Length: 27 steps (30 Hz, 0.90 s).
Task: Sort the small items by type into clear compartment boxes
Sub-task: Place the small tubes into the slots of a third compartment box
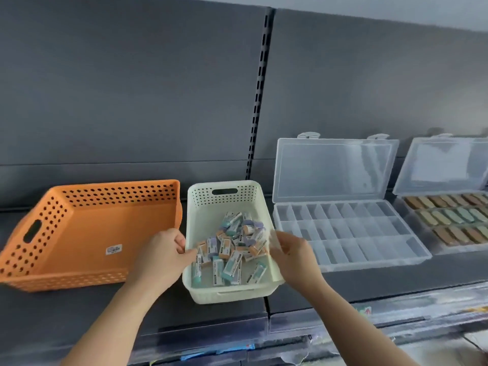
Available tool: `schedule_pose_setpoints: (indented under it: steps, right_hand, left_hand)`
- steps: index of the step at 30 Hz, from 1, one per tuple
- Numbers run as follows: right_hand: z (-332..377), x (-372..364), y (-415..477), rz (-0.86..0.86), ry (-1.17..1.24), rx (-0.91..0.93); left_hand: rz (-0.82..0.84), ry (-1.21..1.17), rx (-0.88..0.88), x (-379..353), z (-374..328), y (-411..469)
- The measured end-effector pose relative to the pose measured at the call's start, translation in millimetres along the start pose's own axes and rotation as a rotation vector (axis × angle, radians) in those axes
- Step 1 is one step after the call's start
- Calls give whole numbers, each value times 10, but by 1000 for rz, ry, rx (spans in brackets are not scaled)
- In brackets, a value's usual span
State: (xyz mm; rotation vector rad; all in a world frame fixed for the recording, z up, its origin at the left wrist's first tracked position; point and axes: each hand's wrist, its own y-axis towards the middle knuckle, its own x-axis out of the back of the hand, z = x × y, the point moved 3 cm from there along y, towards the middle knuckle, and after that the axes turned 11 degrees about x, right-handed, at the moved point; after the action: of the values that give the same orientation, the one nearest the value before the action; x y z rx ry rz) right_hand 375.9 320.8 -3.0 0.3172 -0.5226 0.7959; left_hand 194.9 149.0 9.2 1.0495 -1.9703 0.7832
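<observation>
The small items (229, 247) look like erasers in paper sleeves: short blocks with ends in teal, lilac or orange. I judge them light and a little rubbery, so they should not break and should not slip much, though the printed sleeve may be smoother than the bare end. The best hold is probably a pinch across the two long sides, one piece at a time, because they lie mixed and crossed over each other in a loose heap. The heap sits on the floor of the white basket (200, 196), mostly in its middle and front. This basket stands on the dark shelf (79, 313), between the orange basket (87, 233) and the clear compartment box (348, 233).

The left hand (161, 254) is at the left rim of the white basket with its fingers curled. It seems to grip the rim, with the thumb pointing in toward the nearest piece. The right hand (295, 256) is at the right rim, but it is blurred, so I cannot tell if it holds the rim or is loose.

The clear compartment box has its lid standing up against the back wall, and its three rows of cells show nothing inside. Further right, a second box (449, 220), also with its lid up, holds rows of brown and greenish pieces. The sorting of this heap looks not yet begun
</observation>
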Motion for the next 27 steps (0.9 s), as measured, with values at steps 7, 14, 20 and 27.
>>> schedule_pose_setpoints:
  steps: [7, 14, 20, 27]
  right_hand:
    - [-219, 99, 174, 183, -13, 77]
    - [-208, 233, 500, 200, -131, 235]
    - [-89, 184, 758, 227, -156, 271]
    - [67, -94, 1168, 493, -361, 372]
  left_hand:
    - [-152, 180, 14, -31, -94, -176]
    - [124, -3, -113, -400, -484, 173]
    - [311, 82, 26, -724, -495, 466]
    - [224, -108, 12, -448, -504, 518]
